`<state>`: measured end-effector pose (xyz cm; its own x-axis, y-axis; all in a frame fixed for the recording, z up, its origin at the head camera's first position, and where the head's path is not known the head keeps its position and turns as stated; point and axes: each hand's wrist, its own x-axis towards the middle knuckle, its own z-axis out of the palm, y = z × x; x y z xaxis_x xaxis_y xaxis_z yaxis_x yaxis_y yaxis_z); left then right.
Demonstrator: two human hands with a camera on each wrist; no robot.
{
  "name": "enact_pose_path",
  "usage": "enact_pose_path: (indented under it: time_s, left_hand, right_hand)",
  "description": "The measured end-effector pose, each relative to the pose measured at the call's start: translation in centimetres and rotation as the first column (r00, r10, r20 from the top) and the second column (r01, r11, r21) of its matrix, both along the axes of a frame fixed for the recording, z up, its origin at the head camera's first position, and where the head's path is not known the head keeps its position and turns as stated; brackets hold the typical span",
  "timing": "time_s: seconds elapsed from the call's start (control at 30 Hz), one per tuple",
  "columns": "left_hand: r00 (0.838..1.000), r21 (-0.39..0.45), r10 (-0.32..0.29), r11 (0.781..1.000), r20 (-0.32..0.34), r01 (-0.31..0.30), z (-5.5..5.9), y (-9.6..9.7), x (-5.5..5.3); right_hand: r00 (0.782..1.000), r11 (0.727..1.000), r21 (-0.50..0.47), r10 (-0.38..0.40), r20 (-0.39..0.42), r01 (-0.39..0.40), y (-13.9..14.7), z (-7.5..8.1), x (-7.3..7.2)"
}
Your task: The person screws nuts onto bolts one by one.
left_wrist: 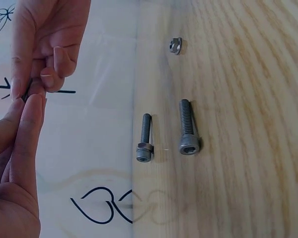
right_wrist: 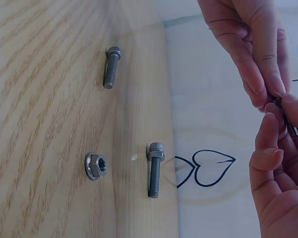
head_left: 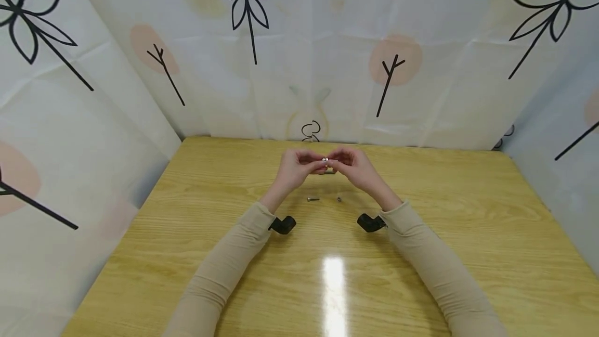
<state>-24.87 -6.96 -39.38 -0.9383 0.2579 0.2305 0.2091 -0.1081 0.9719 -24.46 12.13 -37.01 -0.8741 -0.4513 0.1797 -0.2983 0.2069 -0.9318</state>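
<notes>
Both hands meet above the far part of the table, fingertips together around a small metal bolt. Its threaded shank shows in the right wrist view, pointing toward the palm side of the right hand. The right thumb and fingers pinch it. From the other end, the left hand grips with thumb and fingertips. Between the fingertips, the bolt's end is mostly covered; I cannot tell whether a nut is on it. Under the hands lies a socket-head bolt with a nut against its head.
Nearer the person, a loose socket-head bolt and a flange nut lie on the wooden table. Patterned white cloth hangs behind the table and on both sides. Black wrist-worn pieces jut inward below the sleeves.
</notes>
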Motion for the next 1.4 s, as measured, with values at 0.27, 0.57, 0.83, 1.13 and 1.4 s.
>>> enact_pose_path:
  time_s: [0.27,0.57,0.83,1.13,1.4]
  left_hand:
    - [1.0,0.018,-0.008,1.0,0.029,0.007,-0.6,-0.2,0.2]
    - [0.998,0.025,0.016,1.0,0.063,-0.018,-0.9,-0.2,0.5]
    - [0.997,0.059,0.035,0.998,0.062,-0.039,-0.6,-0.5,0.4]
    - [0.999,0.04,0.03,0.999,0.035,-0.032,-0.7,-0.4,0.2]
    - [0.994,0.087,0.046,0.995,0.096,-0.054,-0.1,-0.5,0.1]
  right_hand:
    - [0.999,1.0,0.001,-0.003,-0.043,0.003,-0.2,-2.2,-1.1]
    - [1.0,0.999,-0.038,-0.011,-0.016,0.01,-0.3,-2.4,-0.5]
    - [1.0,1.0,-0.028,0.011,0.019,-0.011,-0.6,-1.8,-0.8]
    - [0.999,1.0,0.022,-0.007,-0.032,0.008,-0.7,-0.9,-0.3]
    - [0.984,0.991,-0.125,-0.016,0.176,0.039,0.5,-1.0,-0.7]
